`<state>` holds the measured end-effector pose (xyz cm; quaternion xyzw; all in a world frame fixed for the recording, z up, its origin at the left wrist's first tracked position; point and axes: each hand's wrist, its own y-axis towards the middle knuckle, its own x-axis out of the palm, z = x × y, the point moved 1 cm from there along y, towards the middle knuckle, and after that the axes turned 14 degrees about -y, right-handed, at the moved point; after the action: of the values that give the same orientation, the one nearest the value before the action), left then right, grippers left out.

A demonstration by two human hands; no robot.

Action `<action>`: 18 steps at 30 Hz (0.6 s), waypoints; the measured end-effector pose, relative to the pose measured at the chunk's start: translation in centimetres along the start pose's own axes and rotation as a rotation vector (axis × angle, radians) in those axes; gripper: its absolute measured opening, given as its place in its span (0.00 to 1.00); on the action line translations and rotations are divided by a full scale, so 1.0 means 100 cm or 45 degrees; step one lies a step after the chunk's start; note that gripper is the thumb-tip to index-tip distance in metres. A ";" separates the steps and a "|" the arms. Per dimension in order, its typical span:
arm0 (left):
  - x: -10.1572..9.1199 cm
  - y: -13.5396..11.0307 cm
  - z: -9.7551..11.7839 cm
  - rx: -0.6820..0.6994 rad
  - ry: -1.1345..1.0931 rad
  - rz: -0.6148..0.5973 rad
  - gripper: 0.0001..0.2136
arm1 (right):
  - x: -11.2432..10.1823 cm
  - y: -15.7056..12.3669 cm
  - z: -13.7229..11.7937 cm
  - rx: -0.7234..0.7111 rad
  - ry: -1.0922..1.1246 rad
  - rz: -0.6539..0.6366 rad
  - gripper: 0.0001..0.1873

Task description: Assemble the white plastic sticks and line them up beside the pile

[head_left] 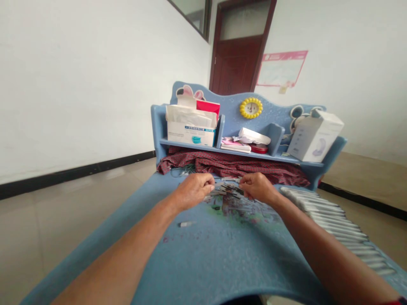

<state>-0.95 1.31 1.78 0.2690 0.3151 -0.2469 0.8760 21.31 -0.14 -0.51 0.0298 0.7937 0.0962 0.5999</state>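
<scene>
Both my hands reach to the far part of a blue children's desk (203, 258). My left hand (193, 189) is curled closed with its fingertips at a heap of small thin dark and silver pieces (229, 190). My right hand (258, 186) is also curled closed, its fingers on the same heap from the other side. What each hand pinches is too small to make out. One small grey piece (186, 223) lies alone on the desk nearer to me, below my left wrist.
A long row of grey-white sticks (330, 218) runs along the desk's right edge. A red checked cloth (229, 165) lies under the blue shelf (235, 153), which holds a mask box (190, 127), papers and a white carton (314, 135). A dark door (237, 63) stands behind.
</scene>
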 end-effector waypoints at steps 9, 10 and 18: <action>0.000 0.002 -0.007 -0.022 -0.057 -0.055 0.05 | 0.027 0.001 -0.006 -0.008 -0.718 -0.167 0.12; 0.000 0.002 -0.008 -0.026 -0.065 -0.061 0.05 | 0.027 0.001 -0.008 -0.014 -0.749 -0.174 0.13; -0.004 0.001 -0.011 -0.015 -0.023 -0.043 0.05 | -0.006 -0.017 -0.005 -0.132 -0.845 -0.142 0.15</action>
<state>-1.63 2.20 1.39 0.2562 0.3131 -0.2623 0.8761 21.14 -1.97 -0.11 -0.0145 0.5496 0.0886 0.8306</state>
